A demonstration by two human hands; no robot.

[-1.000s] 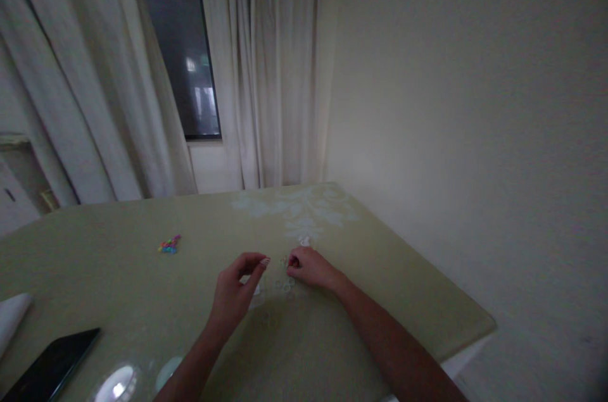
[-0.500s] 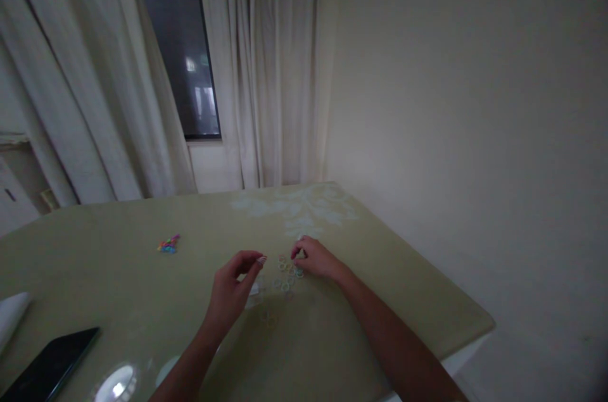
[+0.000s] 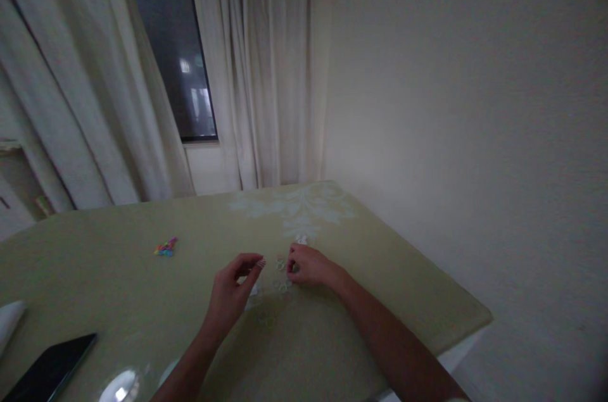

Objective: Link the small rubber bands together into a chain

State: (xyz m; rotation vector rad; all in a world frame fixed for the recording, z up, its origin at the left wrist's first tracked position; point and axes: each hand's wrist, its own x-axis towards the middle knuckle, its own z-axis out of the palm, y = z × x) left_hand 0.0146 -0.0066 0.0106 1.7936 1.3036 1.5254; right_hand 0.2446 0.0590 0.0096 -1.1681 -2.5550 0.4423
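My left hand (image 3: 232,285) is closed in a pinch, with a small pale striped piece (image 3: 261,262) between thumb and forefinger. It hovers over the table beside a small clear-and-white item (image 3: 254,291), partly hidden behind the thumb. To the right, my right hand (image 3: 311,264) has its fingers curled down together among small thin rings (image 3: 281,266). Whatever its fingertips hold is hidden. More pale rings (image 3: 284,287) lie between the hands, and a few yellowish rings (image 3: 268,321) are nearer me. Just beyond my right hand sits a little white cluster (image 3: 301,240).
A heap of small bright-coloured pieces (image 3: 166,247) lies on the green table (image 3: 361,326), left of my hands. At the near left are a dark tablet-like device (image 3: 52,364), a white object (image 3: 9,320) and a shiny round item (image 3: 120,385). Wall and curtains border the table.
My right hand has curled its fingers more tightly and lowered slightly over the rings, uncovering the white cluster behind it. My left hand keeps its pinch almost unmoved. The view has shifted slightly.
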